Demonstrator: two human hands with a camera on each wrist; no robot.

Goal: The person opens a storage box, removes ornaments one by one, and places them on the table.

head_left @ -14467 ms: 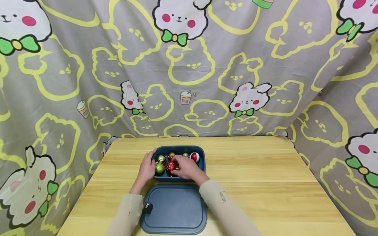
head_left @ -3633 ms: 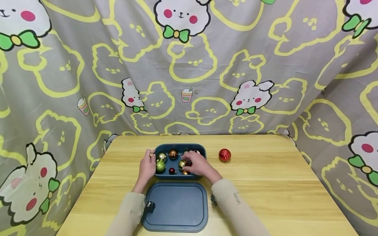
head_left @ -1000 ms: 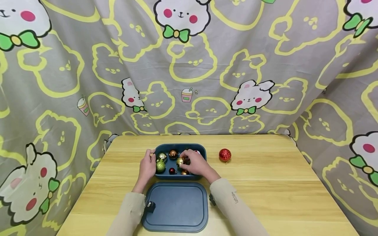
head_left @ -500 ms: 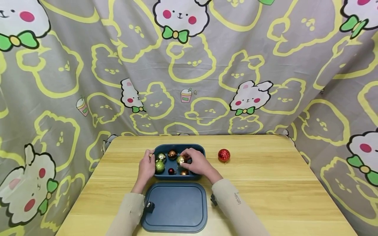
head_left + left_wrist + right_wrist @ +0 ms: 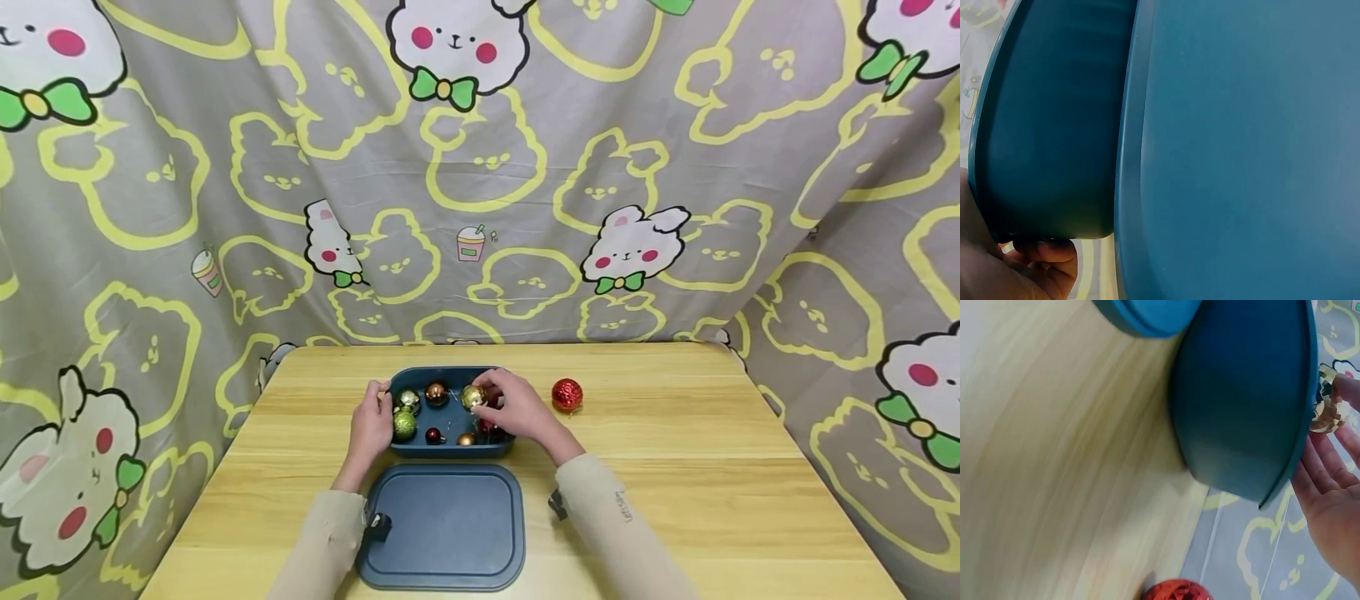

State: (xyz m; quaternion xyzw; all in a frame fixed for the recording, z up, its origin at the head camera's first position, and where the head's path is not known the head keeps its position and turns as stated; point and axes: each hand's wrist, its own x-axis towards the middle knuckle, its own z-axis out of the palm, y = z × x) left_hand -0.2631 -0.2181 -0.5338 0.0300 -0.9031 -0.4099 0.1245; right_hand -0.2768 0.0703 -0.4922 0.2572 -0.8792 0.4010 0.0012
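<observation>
My left hand (image 5: 370, 423) grips the left end of a dark blue storage box (image 5: 450, 452); the left wrist view shows its fingers (image 5: 1054, 251) curled against the end wall. Between thumb and fingertips my right hand (image 5: 521, 408) pinches a shiny gold Christmas bauble (image 5: 473, 396), raised near rim height in the right wrist view. Inside the box lie a green glitter bauble (image 5: 405, 425), a pale gold one (image 5: 408, 401), a bronze one (image 5: 436, 393), a small dark red one (image 5: 434, 436) and an orange-gold one (image 5: 466, 439). My right hand partly covers red baubles (image 5: 489, 430) at the right end.
A red bauble (image 5: 567, 395) sits on the wooden table (image 5: 675, 467), right of the box. In front of the box lies its blue-grey lid (image 5: 442, 529), between my forearms. A patterned curtain (image 5: 525, 200) hangs behind and at both sides.
Earlier, the large red bauble left the box for the table. Over the last second my right hand has lifted the gold bauble and moved it rightward. The left hand stays at the box.
</observation>
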